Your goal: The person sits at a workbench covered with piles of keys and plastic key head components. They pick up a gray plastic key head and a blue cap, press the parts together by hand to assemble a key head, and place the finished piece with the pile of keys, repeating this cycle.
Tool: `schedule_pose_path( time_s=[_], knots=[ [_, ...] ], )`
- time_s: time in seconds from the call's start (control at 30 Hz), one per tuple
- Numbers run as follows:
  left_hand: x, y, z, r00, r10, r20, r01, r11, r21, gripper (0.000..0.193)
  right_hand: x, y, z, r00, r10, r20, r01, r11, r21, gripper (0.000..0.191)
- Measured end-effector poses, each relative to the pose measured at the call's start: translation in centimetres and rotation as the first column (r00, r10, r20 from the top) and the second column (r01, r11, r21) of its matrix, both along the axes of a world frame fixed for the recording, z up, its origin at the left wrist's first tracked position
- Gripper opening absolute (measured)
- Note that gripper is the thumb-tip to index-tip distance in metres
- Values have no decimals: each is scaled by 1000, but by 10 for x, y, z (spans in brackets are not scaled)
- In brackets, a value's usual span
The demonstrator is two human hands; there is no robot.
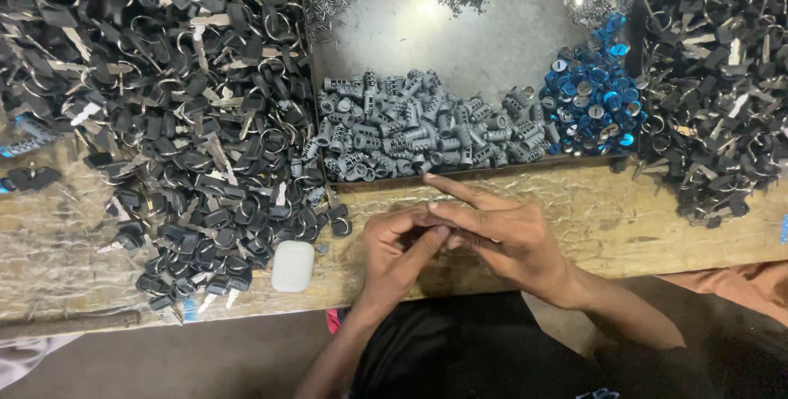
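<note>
Both hands, left hand (pixel 400 247) and right hand (pixel 501 235), meet pinched together at six o'clock; whatever they grip is hidden. Grey cylinders (pixel 419 132) piled at twelve, keys (pixel 180 120) heaped at ten.

Grey lock cylinders (pixel 419 128) heaped in tray (pixel 460 29)

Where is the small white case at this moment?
In the head view, the small white case lies on the wooden bench, just left of the left hand, at the lower edge of the pile of black-headed keys.
</note>
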State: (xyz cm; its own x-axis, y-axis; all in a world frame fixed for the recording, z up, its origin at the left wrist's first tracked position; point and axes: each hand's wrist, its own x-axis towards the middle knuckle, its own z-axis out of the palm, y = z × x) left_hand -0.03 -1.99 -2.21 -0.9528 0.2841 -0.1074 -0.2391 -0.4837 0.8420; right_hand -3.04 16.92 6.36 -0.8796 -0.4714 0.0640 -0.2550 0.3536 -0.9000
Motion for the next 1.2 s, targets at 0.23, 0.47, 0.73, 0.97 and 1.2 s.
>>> schedule_pose_path(
  time_s=[0.23,0.47,0.73,0.97,1.2],
  knots=[
    [13,10,-1,909,407,-89,-403,805,-436,5,-119,46,-29,907,-37,-419,259,835,486,25],
    [13,10,-3,888,385,-250,-458,698,-551,4,-170,47,-51,875,191,-444,173,735,656,33],
    [19,2,-14,955,295,-16,-285,905,-317,9,-176,44,-59,871,67,-486,291,727,622,9],
    [10,-4,3,957,70,283,-61,997,-39,5,-55,28,2,958,-107,267,122,992,-39,10],
    [10,13,34,999,-18,27,24,977,-212,4,59,21,-29,797,-331,505,471,865,-175,15]
  ],
)
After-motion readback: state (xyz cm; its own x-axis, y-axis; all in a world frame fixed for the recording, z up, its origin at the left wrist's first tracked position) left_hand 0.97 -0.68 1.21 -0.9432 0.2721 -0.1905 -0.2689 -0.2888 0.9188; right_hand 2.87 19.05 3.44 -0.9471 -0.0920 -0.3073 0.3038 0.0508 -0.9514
